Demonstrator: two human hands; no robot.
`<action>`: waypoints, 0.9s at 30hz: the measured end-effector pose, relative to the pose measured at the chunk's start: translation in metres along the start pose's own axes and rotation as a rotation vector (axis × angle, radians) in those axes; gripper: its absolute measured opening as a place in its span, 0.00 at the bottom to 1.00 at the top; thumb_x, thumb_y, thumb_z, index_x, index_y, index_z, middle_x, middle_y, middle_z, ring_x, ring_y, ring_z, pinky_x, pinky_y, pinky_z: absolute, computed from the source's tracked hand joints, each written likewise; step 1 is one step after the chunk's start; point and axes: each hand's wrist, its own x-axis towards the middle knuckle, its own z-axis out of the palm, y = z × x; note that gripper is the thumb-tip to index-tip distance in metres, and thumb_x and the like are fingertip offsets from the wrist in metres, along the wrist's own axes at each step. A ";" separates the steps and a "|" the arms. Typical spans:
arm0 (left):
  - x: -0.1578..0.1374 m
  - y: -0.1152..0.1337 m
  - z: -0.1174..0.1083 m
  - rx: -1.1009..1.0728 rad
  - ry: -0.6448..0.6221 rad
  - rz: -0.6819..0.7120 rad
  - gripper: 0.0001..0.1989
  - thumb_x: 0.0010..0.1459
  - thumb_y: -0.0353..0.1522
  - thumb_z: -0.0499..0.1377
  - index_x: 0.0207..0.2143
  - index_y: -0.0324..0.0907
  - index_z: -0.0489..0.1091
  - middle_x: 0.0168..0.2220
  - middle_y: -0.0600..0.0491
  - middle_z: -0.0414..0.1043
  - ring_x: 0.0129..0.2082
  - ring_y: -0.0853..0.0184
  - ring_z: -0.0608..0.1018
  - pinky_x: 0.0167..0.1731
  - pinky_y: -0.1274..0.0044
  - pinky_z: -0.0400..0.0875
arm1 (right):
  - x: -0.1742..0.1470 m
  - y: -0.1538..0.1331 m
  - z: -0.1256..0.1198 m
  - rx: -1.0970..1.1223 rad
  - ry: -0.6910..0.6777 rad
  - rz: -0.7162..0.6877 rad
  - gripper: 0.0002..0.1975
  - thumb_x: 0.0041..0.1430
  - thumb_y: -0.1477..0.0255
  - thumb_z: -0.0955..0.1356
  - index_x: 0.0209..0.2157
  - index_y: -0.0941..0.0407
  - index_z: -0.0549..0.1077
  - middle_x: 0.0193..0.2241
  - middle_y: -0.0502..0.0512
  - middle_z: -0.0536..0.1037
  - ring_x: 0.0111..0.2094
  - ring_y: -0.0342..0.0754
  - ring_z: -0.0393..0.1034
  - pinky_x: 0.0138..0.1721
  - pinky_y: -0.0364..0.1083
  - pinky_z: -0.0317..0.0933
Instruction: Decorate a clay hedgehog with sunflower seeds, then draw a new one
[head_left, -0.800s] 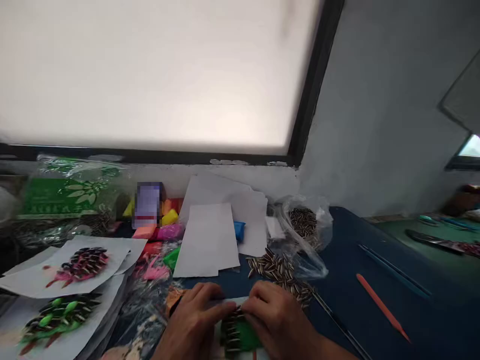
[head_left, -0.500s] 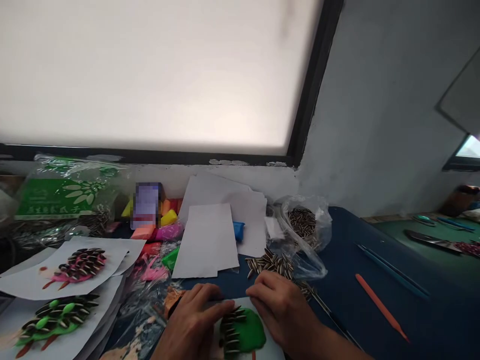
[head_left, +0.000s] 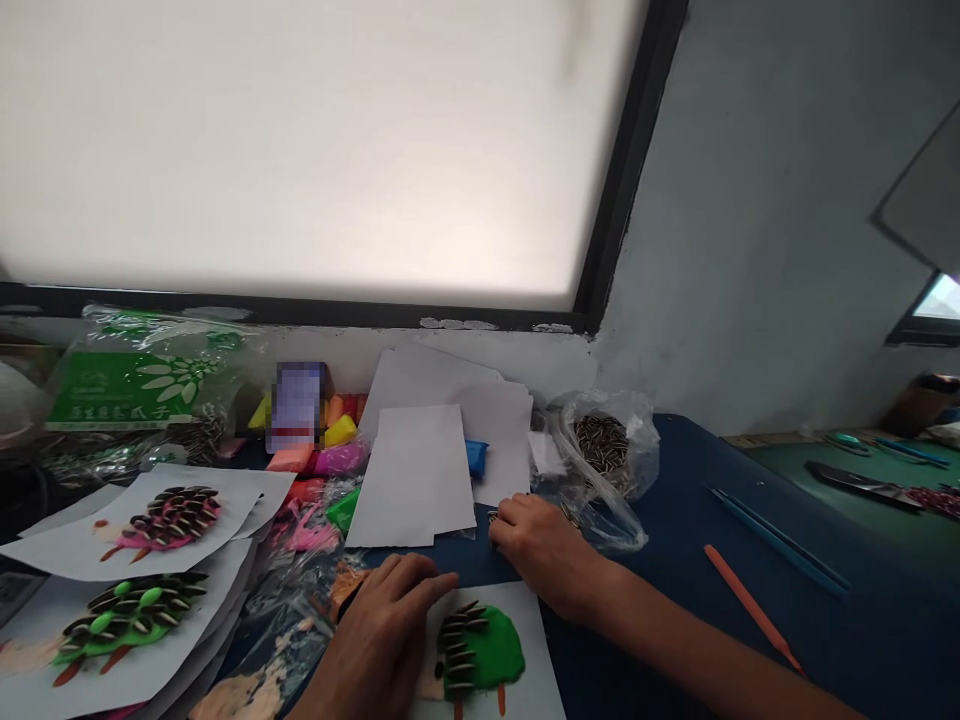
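Note:
A white paper card lies at the front, bearing a green modelling-clay hedgehog body with brown clay legs. Striped sunflower seeds stick out in rows from its left half. My left hand rests at the card's left edge, index finger stretched toward the seeds, holding nothing visible. Beyond the card, my right hand reaches onto the loose pile of sunflower seeds and covers most of it. Its fingers are bent and bunched downward; whatever is between the fingertips is hidden.
Finished seed-hedgehog cards are stacked at left. Behind stand blank white sheets, colourful clay packets, a green seed bag and a clear bag of seeds. Blue tweezers and an orange clay tool lie right.
My right hand has left the card and moved up and away to the seed pile. More of the green clay shows now. My left hand stays by the card's left edge.

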 end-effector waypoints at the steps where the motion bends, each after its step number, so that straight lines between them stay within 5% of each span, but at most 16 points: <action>1: 0.000 -0.001 0.000 0.001 -0.004 0.006 0.22 0.60 0.24 0.47 0.51 0.47 0.71 0.44 0.45 0.73 0.40 0.57 0.75 0.38 0.67 0.73 | 0.001 0.001 -0.002 -0.005 -0.007 -0.021 0.08 0.60 0.85 0.66 0.32 0.61 0.75 0.34 0.60 0.75 0.36 0.51 0.68 0.39 0.48 0.61; 8: 0.001 -0.001 -0.001 0.000 -0.023 -0.017 0.23 0.59 0.23 0.46 0.51 0.47 0.71 0.44 0.46 0.72 0.41 0.57 0.75 0.38 0.68 0.73 | -0.011 -0.006 -0.029 0.082 0.071 0.045 0.11 0.66 0.82 0.61 0.44 0.60 0.72 0.37 0.59 0.75 0.36 0.48 0.68 0.36 0.44 0.60; 15: 0.002 -0.003 0.000 0.003 -0.021 -0.012 0.23 0.58 0.22 0.47 0.50 0.47 0.71 0.44 0.47 0.72 0.42 0.57 0.75 0.39 0.68 0.72 | -0.033 -0.022 -0.036 0.847 0.052 0.293 0.09 0.64 0.76 0.64 0.31 0.58 0.75 0.25 0.49 0.71 0.26 0.42 0.62 0.29 0.42 0.56; 19: 0.002 -0.002 -0.001 0.013 -0.027 -0.019 0.24 0.58 0.22 0.47 0.50 0.48 0.72 0.45 0.47 0.72 0.43 0.57 0.75 0.40 0.68 0.72 | -0.036 -0.021 -0.033 1.144 -0.006 0.409 0.07 0.62 0.74 0.65 0.33 0.59 0.75 0.28 0.51 0.73 0.27 0.42 0.65 0.29 0.41 0.59; 24: 0.004 0.000 -0.004 0.024 -0.022 -0.009 0.22 0.59 0.23 0.47 0.49 0.46 0.73 0.43 0.46 0.73 0.42 0.58 0.75 0.39 0.69 0.73 | -0.043 -0.026 -0.028 1.286 0.016 0.368 0.05 0.56 0.73 0.70 0.35 0.59 0.76 0.31 0.52 0.76 0.32 0.45 0.69 0.34 0.43 0.62; 27: 0.004 0.001 -0.004 0.026 -0.022 -0.006 0.22 0.59 0.23 0.47 0.49 0.46 0.73 0.44 0.46 0.73 0.42 0.58 0.75 0.39 0.68 0.73 | -0.046 -0.032 -0.025 1.147 0.093 0.325 0.05 0.59 0.73 0.68 0.33 0.58 0.77 0.27 0.50 0.74 0.28 0.44 0.66 0.30 0.42 0.60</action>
